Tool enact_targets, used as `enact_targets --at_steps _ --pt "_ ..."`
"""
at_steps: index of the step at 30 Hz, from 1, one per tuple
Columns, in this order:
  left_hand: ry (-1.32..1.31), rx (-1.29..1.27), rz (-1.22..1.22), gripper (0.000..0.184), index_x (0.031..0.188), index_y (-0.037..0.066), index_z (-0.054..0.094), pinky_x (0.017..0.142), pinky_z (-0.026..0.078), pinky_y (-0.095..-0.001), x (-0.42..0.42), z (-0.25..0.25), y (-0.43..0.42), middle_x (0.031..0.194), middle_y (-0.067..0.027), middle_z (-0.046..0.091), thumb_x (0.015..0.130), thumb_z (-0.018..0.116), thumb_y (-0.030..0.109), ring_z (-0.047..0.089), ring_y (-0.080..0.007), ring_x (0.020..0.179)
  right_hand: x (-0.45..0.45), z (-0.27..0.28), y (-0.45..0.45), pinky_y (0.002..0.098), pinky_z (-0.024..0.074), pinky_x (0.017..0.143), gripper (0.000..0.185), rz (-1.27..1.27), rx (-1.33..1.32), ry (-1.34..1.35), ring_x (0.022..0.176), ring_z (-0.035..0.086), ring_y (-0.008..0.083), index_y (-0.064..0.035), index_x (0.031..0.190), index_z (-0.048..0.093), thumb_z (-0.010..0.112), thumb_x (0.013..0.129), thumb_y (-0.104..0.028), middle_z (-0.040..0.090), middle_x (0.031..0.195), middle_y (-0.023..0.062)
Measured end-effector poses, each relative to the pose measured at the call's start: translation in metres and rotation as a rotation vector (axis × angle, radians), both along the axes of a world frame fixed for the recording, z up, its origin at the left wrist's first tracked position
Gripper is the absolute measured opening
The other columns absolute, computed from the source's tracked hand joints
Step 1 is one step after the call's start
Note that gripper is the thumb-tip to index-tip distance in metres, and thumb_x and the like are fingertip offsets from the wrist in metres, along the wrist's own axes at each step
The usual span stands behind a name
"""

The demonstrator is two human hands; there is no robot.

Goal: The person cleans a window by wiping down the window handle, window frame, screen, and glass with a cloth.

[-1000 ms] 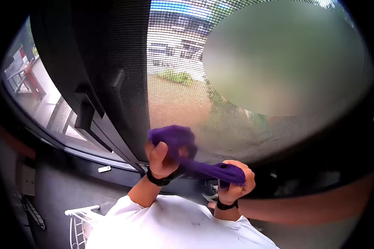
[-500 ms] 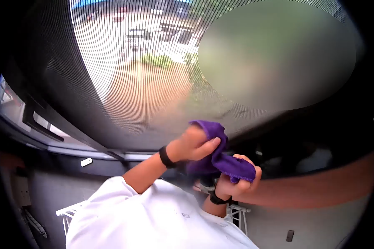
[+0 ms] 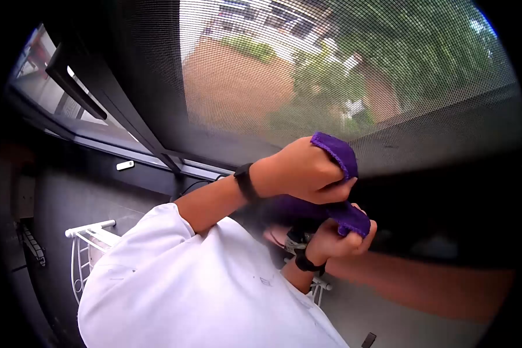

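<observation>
A purple cloth [image 3: 337,152] is in both hands in front of the mesh screen [image 3: 238,87]. My left hand [image 3: 304,171], with a black band on the wrist, reaches across from the left, its fingers closed on the cloth, which wraps over the far side of the fingers. Just below and slightly right, my right hand [image 3: 345,239] is closed round another part of the cloth, whose bunched end shows on top of the fingers. The stretch of cloth behind the hands is dark and blurred. It cannot be told whether the fingertips of the two hands touch.
A dark window frame with a black handle [image 3: 75,81] stands at the left. A small white object [image 3: 124,165] lies on the ledge. White metal rails [image 3: 90,229] are at the lower left. A reddish-brown surface [image 3: 423,284] runs along the lower right.
My left hand has moved right and upward with its part of the cloth, now above my right hand. My right hand has shifted slightly right. The view has turned, showing more greenery.
</observation>
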State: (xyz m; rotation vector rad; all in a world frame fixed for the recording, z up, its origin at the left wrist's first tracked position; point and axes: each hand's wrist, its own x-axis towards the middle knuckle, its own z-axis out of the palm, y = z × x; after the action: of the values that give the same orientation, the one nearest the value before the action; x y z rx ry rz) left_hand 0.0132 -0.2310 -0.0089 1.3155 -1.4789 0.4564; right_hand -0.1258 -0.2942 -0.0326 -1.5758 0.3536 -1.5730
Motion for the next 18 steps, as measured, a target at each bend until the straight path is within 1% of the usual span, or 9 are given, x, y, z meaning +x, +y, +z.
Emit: enact_targets --at_steps 2,4,5,7,9,11,15,17,18 --pt "0.054 0.028 0.053 0.016 0.063 0.006 0.054 0.049 0.041 -0.0382 0.006 -0.022 0.014 0.062 -0.0097 0.050 0.074 0.061 0.015 0.052 -0.0301 0.056 0.007 -0.015 0.005 0.0348 0.0516 0.058 0.031 0.091 -0.003 -0.026 0.064 0.061 0.0241 0.0113 0.078 0.052 0.044 0.067 -0.016 0.063 0.078 0.0214" --pt "0.128 -0.011 0.122 0.018 0.062 0.005 0.054 0.049 0.042 -0.0372 0.016 -0.041 0.037 0.061 -0.0091 0.051 0.075 0.061 0.015 0.053 -0.0286 0.055 0.017 -0.029 0.011 0.0329 0.0522 0.059 0.030 0.100 -0.214 0.158 0.060 0.061 0.0221 0.0111 0.080 0.056 0.046 0.064 -0.012 0.064 0.075 0.0203" --pt "0.194 -0.053 0.184 0.020 0.061 0.004 0.053 0.049 0.043 -0.0362 0.018 -0.050 0.053 0.061 -0.0086 0.052 0.076 0.061 0.015 0.054 -0.0272 0.055 0.021 -0.031 0.018 0.0329 0.0522 0.059 0.030 0.108 -0.212 0.163 0.060 0.061 0.0221 0.0111 0.080 0.056 0.046 0.064 -0.012 0.064 0.075 0.0203" --pt "0.285 0.008 0.137 0.015 0.063 0.003 0.054 0.049 0.042 -0.0357 0.029 -0.032 0.096 0.062 -0.0086 0.052 0.075 0.060 0.009 0.052 -0.0280 0.053 0.034 -0.027 0.040 0.0268 0.0446 0.054 0.025 0.236 -0.107 0.162 0.060 0.054 0.0170 0.0077 0.073 0.052 0.045 0.076 -0.016 0.059 0.071 0.0143" --pt "0.571 -0.113 0.210 0.010 0.070 0.001 0.057 0.051 0.043 -0.0319 0.034 -0.022 0.121 0.066 -0.0087 0.055 0.079 0.057 0.005 0.053 -0.0242 0.055 0.048 -0.033 0.049 0.0261 0.0457 0.056 0.024 0.310 -0.108 0.134 0.061 0.056 0.0166 0.0084 0.076 0.055 0.047 0.078 -0.014 0.061 0.072 0.0153" --pt "0.655 -0.465 0.211 0.011 0.081 -0.002 0.060 0.057 0.044 -0.0275 0.038 -0.006 0.135 0.072 -0.0085 0.059 0.085 0.051 0.004 0.056 -0.0180 0.061 0.062 -0.029 0.062 0.0261 0.0470 0.058 0.020 0.424 -0.199 0.055 0.062 0.058 0.0164 0.0083 0.079 0.057 0.049 0.077 -0.010 0.063 0.075 0.0161" --pt "0.787 -0.600 0.122 0.017 0.088 -0.003 0.059 0.063 0.046 -0.0253 0.032 -0.011 0.143 0.079 -0.0074 0.061 0.090 0.044 0.005 0.057 -0.0134 0.068 0.068 -0.030 0.081 0.0321 0.0516 0.066 0.010 0.580 -0.386 0.109 0.064 0.064 0.0250 0.0068 0.075 0.057 0.052 0.071 -0.001 0.066 0.076 0.0181" --pt "0.739 -0.581 0.147 0.018 0.084 -0.003 0.058 0.062 0.046 -0.0258 0.035 -0.016 0.137 0.077 -0.0077 0.061 0.089 0.042 0.005 0.057 -0.0141 0.066 0.069 -0.024 0.080 0.0334 0.0513 0.064 0.009 0.672 -0.454 0.151 0.063 0.063 0.0288 0.0043 0.072 0.056 0.052 0.065 0.001 0.062 0.070 0.0165" --pt "0.744 -0.500 0.156 0.018 0.082 -0.003 0.058 0.061 0.045 -0.0264 0.036 -0.022 0.133 0.075 -0.0080 0.061 0.088 0.043 0.005 0.057 -0.0148 0.065 0.070 -0.023 0.079 0.0331 0.0479 0.057 0.012 0.668 -0.450 0.149 0.057 0.059 0.0296 0.0036 0.071 0.056 0.054 0.060 0.000 0.058 0.066 0.0151"
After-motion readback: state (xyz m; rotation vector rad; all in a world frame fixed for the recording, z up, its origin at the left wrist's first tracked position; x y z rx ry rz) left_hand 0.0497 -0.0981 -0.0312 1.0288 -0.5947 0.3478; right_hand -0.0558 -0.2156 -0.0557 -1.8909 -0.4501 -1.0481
